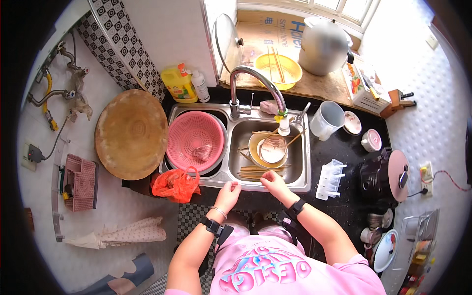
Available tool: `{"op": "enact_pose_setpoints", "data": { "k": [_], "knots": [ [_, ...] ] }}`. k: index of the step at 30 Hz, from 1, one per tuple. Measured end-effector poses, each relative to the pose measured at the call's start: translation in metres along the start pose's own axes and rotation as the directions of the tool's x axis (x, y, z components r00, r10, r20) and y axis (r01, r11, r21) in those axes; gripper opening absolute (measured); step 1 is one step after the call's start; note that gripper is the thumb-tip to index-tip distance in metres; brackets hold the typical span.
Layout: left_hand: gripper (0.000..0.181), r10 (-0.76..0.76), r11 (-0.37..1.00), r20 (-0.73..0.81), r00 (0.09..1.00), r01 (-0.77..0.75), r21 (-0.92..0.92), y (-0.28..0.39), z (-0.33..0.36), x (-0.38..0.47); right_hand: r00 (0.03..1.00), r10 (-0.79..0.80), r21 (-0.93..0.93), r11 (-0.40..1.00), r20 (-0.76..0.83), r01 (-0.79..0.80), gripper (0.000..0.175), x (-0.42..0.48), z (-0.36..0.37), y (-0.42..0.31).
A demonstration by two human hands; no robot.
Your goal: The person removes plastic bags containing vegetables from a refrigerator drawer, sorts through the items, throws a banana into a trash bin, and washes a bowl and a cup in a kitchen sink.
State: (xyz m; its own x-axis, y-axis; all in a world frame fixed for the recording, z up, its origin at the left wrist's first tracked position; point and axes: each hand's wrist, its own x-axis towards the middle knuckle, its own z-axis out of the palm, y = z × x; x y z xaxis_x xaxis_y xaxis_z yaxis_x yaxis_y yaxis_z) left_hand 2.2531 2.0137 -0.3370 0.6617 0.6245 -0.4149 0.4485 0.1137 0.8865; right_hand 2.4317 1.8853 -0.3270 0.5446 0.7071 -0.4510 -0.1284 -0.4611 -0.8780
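Over the front rim of a double stainless steel sink, my left hand hovers with fingers curled, holding nothing that I can see. To its right is my right hand, thumb and fingertips close together, near the right basin's front edge; whether something small is pinched there cannot be told. In that basin lie several chopsticks and stacked bowls, below the faucet. The left basin holds a pink plastic colander with a piece of raw meat. A red plastic bag sits by the left basin's front corner.
A round wooden chopping board stands left of the sink. On the right counter are a plastic pitcher, a white plastic rack and a dark cooker. Behind the faucet sit a yellow basket with chopsticks and a large metal pot.
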Motion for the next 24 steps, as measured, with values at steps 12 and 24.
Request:
{"op": "enact_pose_setpoints", "data": {
  "k": [12, 24],
  "knots": [
    [0.058, 0.121, 0.929, 0.027, 0.992, -0.123, 0.349, 0.062, 0.007, 0.105, 0.973, -0.011, 0.043, 0.999, -0.229, 0.022, 0.036, 0.047, -0.044, -0.013],
    [0.053, 0.469, 0.737, 0.097, 0.878, -0.449, 0.504, 0.101, 0.025, 0.361, 0.925, -0.012, 0.161, 0.984, -0.380, 0.079, 0.031, 0.063, -0.056, -0.036]
  ]
}}
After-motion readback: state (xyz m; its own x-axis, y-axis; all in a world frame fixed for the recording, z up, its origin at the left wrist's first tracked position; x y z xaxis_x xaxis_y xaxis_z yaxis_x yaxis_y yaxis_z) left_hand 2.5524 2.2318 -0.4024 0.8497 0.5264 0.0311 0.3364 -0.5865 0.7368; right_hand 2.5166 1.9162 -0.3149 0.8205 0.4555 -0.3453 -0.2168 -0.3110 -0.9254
